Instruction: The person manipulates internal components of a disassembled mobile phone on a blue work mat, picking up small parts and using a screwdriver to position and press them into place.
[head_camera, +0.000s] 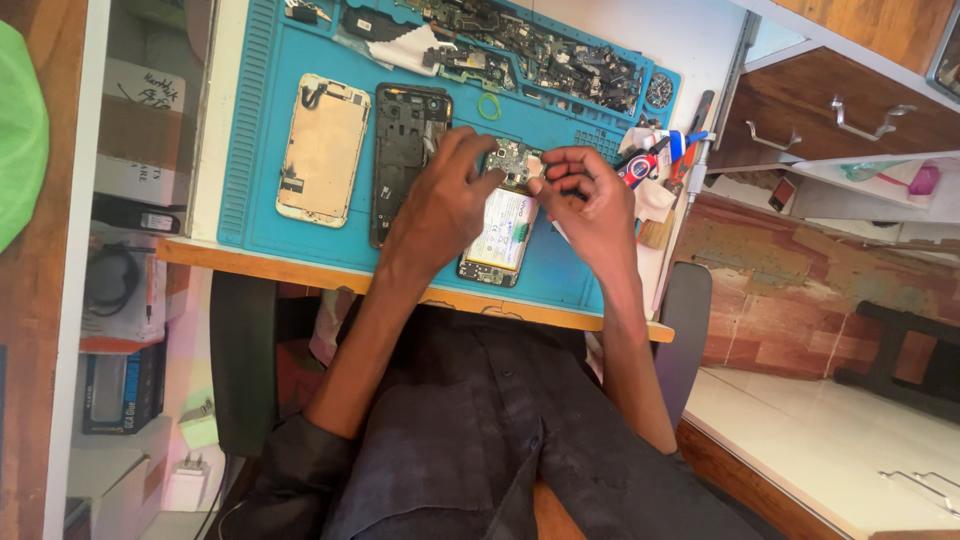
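An opened phone (500, 240) with a white battery showing lies on the blue work mat (290, 235), near the table's front edge. My left hand (440, 200) and my right hand (590, 200) meet over its upper end. Both pinch a small green circuit board (513, 160) at the top of the phone. A black phone frame (405, 160) lies just left of my left hand. Further left rests a gold-backed screen panel (322, 150).
A tray strip of loose phone parts (545, 55) runs along the mat's far edge, with a green ring (489, 105) below it. Tools and tubes (665, 160) lie at the right. Shelves with boxes (130, 180) stand left; wooden drawers (840, 110) right.
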